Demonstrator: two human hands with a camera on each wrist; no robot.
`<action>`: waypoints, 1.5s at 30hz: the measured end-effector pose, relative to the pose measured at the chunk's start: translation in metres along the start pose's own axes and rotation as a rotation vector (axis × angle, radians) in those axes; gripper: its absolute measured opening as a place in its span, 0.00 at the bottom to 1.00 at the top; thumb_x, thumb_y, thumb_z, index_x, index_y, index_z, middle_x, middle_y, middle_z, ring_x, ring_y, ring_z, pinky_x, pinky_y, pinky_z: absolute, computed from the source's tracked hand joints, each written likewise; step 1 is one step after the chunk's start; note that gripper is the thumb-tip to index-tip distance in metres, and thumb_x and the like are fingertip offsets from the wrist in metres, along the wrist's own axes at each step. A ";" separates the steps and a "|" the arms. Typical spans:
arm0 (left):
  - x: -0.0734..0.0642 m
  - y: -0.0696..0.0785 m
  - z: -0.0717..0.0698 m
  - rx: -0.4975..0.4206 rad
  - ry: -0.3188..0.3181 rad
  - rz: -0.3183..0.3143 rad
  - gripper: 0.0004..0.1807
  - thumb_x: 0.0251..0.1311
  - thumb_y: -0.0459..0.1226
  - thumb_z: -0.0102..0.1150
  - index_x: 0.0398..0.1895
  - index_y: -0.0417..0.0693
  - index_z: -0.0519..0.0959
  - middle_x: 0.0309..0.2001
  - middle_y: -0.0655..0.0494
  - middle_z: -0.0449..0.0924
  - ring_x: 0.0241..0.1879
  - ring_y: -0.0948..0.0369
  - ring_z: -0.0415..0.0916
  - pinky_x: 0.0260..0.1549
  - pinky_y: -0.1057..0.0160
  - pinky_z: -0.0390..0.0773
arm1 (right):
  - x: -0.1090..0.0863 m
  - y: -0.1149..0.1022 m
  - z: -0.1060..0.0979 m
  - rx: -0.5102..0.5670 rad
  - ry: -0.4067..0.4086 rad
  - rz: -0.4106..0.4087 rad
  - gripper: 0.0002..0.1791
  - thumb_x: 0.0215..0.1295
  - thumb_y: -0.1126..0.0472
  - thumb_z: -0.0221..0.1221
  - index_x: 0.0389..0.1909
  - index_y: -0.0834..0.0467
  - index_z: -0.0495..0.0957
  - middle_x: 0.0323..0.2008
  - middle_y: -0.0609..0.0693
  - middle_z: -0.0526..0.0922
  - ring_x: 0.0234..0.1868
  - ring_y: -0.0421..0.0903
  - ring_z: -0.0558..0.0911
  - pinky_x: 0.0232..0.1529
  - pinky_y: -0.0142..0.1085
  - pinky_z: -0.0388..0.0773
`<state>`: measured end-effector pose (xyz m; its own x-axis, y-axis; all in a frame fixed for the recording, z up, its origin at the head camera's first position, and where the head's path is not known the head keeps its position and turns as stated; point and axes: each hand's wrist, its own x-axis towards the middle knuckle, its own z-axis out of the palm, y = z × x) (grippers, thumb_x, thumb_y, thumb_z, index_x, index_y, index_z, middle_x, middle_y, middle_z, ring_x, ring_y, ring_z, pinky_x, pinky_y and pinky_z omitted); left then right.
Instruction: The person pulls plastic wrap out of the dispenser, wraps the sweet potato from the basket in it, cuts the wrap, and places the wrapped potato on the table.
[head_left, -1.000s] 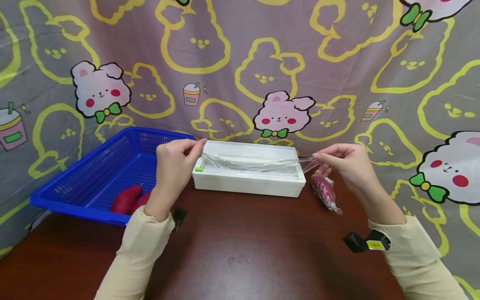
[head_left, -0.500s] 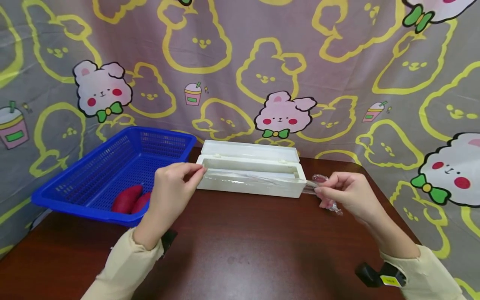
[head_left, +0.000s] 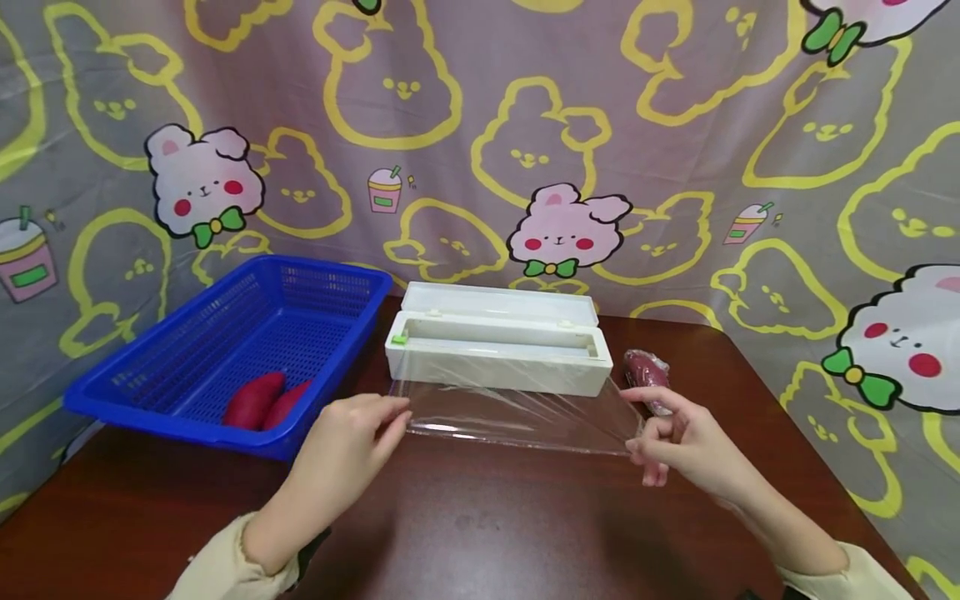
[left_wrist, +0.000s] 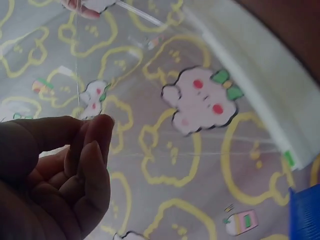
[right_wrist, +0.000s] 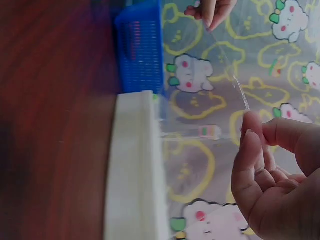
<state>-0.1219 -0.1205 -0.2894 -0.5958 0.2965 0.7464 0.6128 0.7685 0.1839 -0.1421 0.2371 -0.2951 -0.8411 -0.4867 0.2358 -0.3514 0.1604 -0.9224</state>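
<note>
Cartoon cloth [head_left: 442, 50] is hanging beyond a brown table [head_left: 480, 525]. Clear film [head_left: 517, 421] is reaching nearward from a white box [head_left: 517, 322]; the left hand [head_left: 351, 446] is pinching its near left edge, fingertip meeting thumb, and the right hand [head_left: 690, 446] is pinching its near right edge likewise. Two red sweet potatoes [head_left: 253, 400] are lying in a blue basket [head_left: 277, 337] at left; a wrapped potato [head_left: 647, 371] is lying right of the box.
</note>
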 end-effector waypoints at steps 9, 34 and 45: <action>-0.033 -0.003 0.013 -0.007 -0.232 -0.086 0.09 0.40 0.29 0.66 0.30 0.39 0.81 0.26 0.51 0.81 0.26 0.59 0.78 0.25 0.62 0.76 | -0.011 0.024 0.010 0.047 -0.179 0.150 0.33 0.58 0.75 0.50 0.65 0.54 0.56 0.18 0.59 0.74 0.14 0.49 0.77 0.13 0.43 0.74; -0.062 -0.026 0.051 -0.101 -0.615 -0.242 0.22 0.40 0.32 0.67 0.40 0.31 0.75 0.17 0.57 0.71 0.17 0.62 0.72 0.16 0.60 0.71 | -0.007 0.081 0.033 0.116 -0.281 0.420 0.47 0.52 0.74 0.53 0.67 0.64 0.32 0.17 0.53 0.74 0.13 0.41 0.76 0.12 0.30 0.70; -0.055 -0.031 0.062 -0.245 -0.788 -0.318 0.11 0.46 0.31 0.64 0.31 0.33 0.74 0.12 0.58 0.69 0.04 0.69 0.64 0.08 0.70 0.67 | -0.005 0.098 0.033 0.201 -0.263 0.515 0.48 0.53 0.73 0.53 0.68 0.58 0.32 0.16 0.53 0.74 0.13 0.44 0.78 0.11 0.32 0.72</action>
<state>-0.1407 -0.1256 -0.3758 -0.8860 0.4636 -0.0044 0.3977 0.7648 0.5069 -0.1588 0.2269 -0.3969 -0.7438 -0.5892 -0.3155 0.1793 0.2788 -0.9435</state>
